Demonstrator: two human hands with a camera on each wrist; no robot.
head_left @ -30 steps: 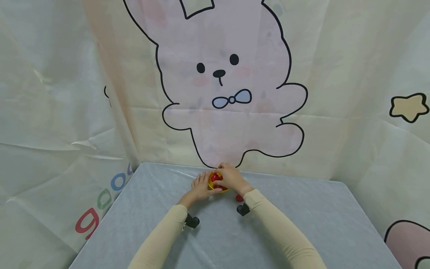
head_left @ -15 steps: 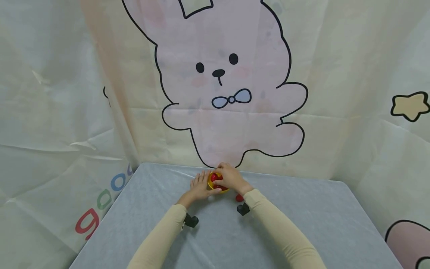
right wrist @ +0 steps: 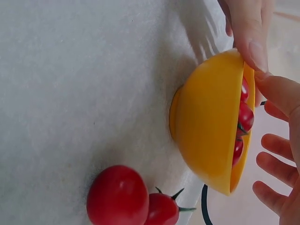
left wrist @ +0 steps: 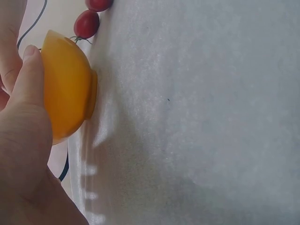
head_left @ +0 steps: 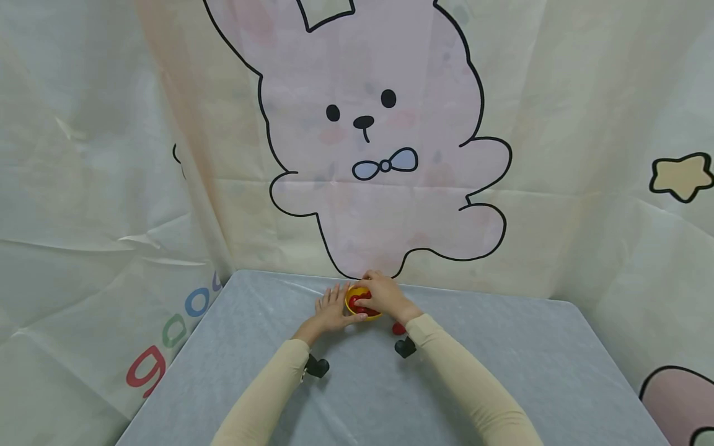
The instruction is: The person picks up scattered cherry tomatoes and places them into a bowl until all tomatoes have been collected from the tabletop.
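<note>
A yellow bowl (head_left: 352, 308) with several cherry tomatoes (right wrist: 245, 117) inside stands near the far edge of the table. My left hand (head_left: 330, 314) lies along the bowl's left side, fingers straight and spread. Its thumb (left wrist: 32, 77) touches the bowl's outer wall at the rim. Over the bowl's right side is my right hand (head_left: 385, 293), with its fingers (right wrist: 276, 168) apart and loosely bent. Nothing shows between them, and the right thumb (right wrist: 279, 91) is at the rim close to the left thumb. Inside the bowl, tomatoes are partly hidden by its wall.
Two red tomatoes, a near one (right wrist: 117, 194) and one with a green stem (right wrist: 162, 209), lie on the grey-covered table (head_left: 357, 396) right of the bowl, close to my right wrist. Behind the table hangs a curtain (head_left: 385, 217) with a cartoon animal.
The red tomato that showed high in the bowl by my right fingers now sits lower among the others, and more yellow inner wall shows. Both hands have stayed almost in place.
</note>
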